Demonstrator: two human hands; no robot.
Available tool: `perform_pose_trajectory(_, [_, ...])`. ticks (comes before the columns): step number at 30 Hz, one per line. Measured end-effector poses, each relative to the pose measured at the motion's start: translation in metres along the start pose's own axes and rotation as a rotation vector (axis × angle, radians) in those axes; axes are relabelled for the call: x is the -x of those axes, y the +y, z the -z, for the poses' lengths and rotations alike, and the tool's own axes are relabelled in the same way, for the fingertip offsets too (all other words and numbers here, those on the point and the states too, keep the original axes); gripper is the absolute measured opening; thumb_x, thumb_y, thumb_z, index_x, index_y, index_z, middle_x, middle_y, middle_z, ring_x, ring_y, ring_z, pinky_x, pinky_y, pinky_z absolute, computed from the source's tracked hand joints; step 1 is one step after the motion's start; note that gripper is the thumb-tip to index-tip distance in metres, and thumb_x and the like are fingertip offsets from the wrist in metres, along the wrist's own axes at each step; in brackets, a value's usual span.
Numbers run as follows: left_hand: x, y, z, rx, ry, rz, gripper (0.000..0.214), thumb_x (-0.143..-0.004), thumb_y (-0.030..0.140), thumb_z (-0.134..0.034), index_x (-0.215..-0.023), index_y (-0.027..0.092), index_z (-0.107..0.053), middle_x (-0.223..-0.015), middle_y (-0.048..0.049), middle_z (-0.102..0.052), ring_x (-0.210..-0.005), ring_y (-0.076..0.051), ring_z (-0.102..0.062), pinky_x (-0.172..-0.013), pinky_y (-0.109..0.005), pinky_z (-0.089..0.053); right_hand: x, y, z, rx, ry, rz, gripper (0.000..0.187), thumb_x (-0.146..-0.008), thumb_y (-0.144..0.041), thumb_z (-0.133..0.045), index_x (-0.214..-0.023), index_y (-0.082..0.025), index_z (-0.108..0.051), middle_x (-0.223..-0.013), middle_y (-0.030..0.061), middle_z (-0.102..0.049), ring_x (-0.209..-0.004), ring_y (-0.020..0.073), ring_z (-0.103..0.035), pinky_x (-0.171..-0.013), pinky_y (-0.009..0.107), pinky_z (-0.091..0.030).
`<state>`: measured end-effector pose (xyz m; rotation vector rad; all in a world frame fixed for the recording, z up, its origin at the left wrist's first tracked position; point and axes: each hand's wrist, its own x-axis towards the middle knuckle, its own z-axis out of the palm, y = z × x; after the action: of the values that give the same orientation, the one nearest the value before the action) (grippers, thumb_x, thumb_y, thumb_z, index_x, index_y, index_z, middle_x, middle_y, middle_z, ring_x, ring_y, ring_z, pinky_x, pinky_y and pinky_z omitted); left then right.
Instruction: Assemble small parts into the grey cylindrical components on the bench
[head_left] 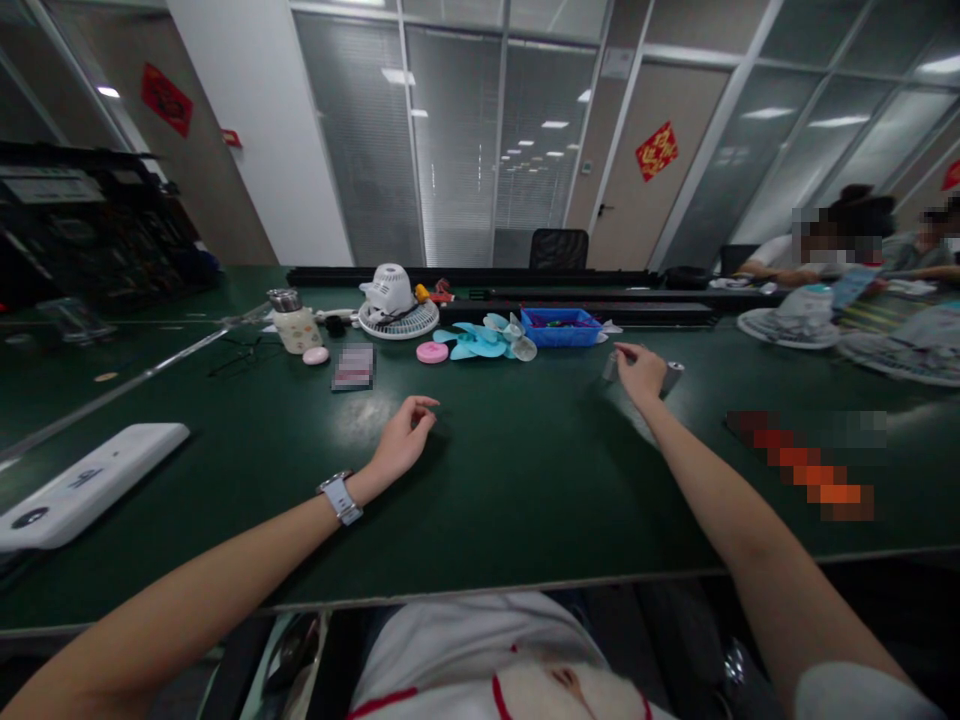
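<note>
My left hand point(403, 438), with a watch point(341, 497) on its wrist, rests on the green table point(510, 480). Its fingers are loosely curved and apart, with nothing in them. Farther right, my right hand point(642, 373) has its fingers closed in a pinch. At those fingertips a small grey cylinder point(610, 368) shows, partly covered. Just behind the right side of this hand stands another grey metallic cylinder point(674, 375), partly hidden. Light blue fan blades point(480, 342) and a blue tray point(562, 330) of small parts lie beyond the hands.
A white fan housing point(390, 292), a patterned bottle point(295, 325) and a pink round piece point(432, 352) stand toward the back. A long white device point(97, 480) lies at left. More fan parts point(795, 315) are at right, with other people seated beyond.
</note>
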<state>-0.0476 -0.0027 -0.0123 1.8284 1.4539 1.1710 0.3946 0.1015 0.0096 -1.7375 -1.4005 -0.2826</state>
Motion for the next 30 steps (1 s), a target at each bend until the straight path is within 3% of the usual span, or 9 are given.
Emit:
perform_pose_trajectory(12, [0.0, -0.002, 0.0, -0.009, -0.018, 0.007, 0.031, -0.086, 0.034, -0.051, -0.112, 0.019, -0.059, -0.092, -0.0044, -0.065, -0.086, -0.021, -0.061, -0.081, -0.036, -0.047, -0.002, -0.002, -0.003, 0.002, 0.007, -0.034, 0.036, -0.086, -0.023, -0.05, -0.112, -0.015, -0.074, -0.105, 0.0128, -0.075, -0.095, 0.0266, -0.067, -0.088, 0.036, -0.048])
perform_pose_trajectory(16, [0.0, -0.001, -0.001, -0.004, -0.018, 0.008, 0.031, -0.086, 0.034, -0.05, -0.112, 0.018, -0.059, -0.092, -0.0042, -0.064, -0.085, -0.02, -0.061, -0.081, -0.035, -0.047, -0.002, -0.001, -0.002, 0.091, -0.033, -0.047, 0.036, -0.089, -0.025, -0.049, -0.113, -0.017, -0.074, -0.103, 0.0135, -0.074, -0.094, 0.0279, -0.066, -0.085, 0.037, -0.047])
perform_pose_trajectory(21, [0.001, -0.001, 0.0, -0.016, -0.025, -0.011, 0.031, -0.086, 0.034, -0.05, -0.112, 0.019, -0.059, -0.09, -0.0036, -0.065, -0.084, -0.02, -0.061, -0.078, -0.034, -0.048, 0.004, -0.002, 0.001, 0.356, -0.068, 0.1, 0.041, -0.095, -0.03, -0.042, -0.12, -0.015, -0.071, -0.098, 0.0204, -0.071, -0.091, 0.0299, -0.065, -0.084, 0.041, -0.043])
perform_pose_trajectory(25, [0.001, -0.003, 0.0, -0.018, -0.025, -0.021, 0.03, -0.087, 0.034, -0.05, -0.111, 0.019, -0.059, -0.088, -0.003, -0.065, -0.082, -0.02, -0.061, -0.075, -0.033, -0.048, 0.009, -0.006, 0.001, 0.422, -0.092, 0.194, 0.043, -0.095, -0.033, -0.042, -0.124, -0.013, -0.067, -0.097, 0.0217, -0.071, -0.095, 0.0321, -0.064, -0.087, 0.043, -0.042])
perform_pose_trajectory(28, [0.0, -0.005, -0.001, -0.018, -0.026, -0.035, 0.029, -0.087, 0.035, -0.05, -0.11, 0.02, -0.06, -0.088, -0.0025, -0.064, -0.083, -0.019, -0.061, -0.075, -0.032, -0.048, 0.011, -0.004, -0.004, 0.352, -0.079, 0.125, 0.05, -0.092, -0.038, -0.05, -0.134, -0.013, -0.058, -0.111, 0.0209, -0.069, -0.103, 0.0339, -0.064, -0.09, 0.044, -0.043])
perform_pose_trajectory(30, [-0.001, -0.006, -0.001, -0.019, -0.025, -0.042, 0.029, -0.087, 0.035, -0.051, -0.111, 0.02, -0.06, -0.088, -0.0025, -0.064, -0.083, -0.019, -0.062, -0.075, -0.032, -0.048, 0.012, 0.001, -0.01, 0.268, -0.095, 0.022, 0.064, -0.087, -0.043, -0.059, -0.141, -0.01, -0.05, -0.124, 0.0222, -0.065, -0.11, 0.0348, -0.062, -0.091, 0.043, -0.045])
